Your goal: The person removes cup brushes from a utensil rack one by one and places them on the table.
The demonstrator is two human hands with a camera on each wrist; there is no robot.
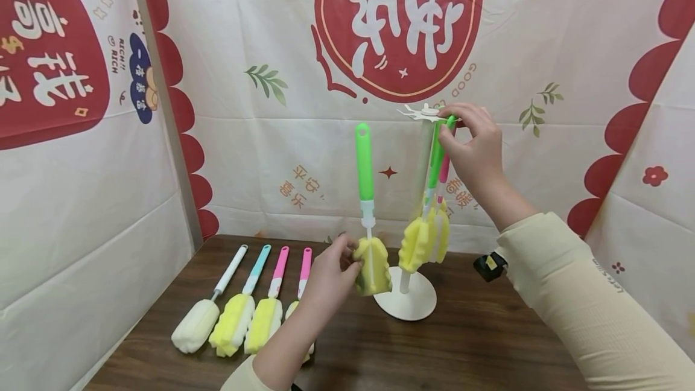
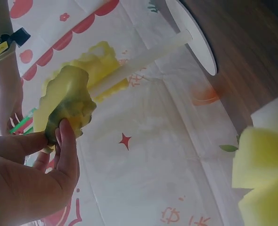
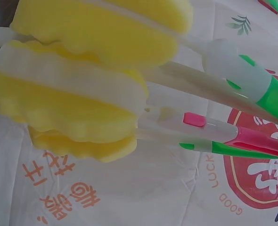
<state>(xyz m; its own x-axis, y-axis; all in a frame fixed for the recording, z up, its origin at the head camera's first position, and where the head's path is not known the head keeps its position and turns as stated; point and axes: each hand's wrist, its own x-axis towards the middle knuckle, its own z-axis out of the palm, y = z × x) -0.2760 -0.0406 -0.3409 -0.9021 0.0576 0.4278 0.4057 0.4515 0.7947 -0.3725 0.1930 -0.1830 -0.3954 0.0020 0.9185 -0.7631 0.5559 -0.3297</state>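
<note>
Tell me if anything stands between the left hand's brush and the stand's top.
Nothing visible does: in the head view, only cloth shows between the brush's green handle and the stand's top. The right hand is at the top's right side.

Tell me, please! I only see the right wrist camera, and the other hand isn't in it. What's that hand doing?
Observer: The left hand is holding a green-handled brush by its yellow sponge.
Operator: Cool! Are any more lying down somewhere?
Observer: Yes, four brushes can be seen lying side by side on the dark wooden table.
</note>
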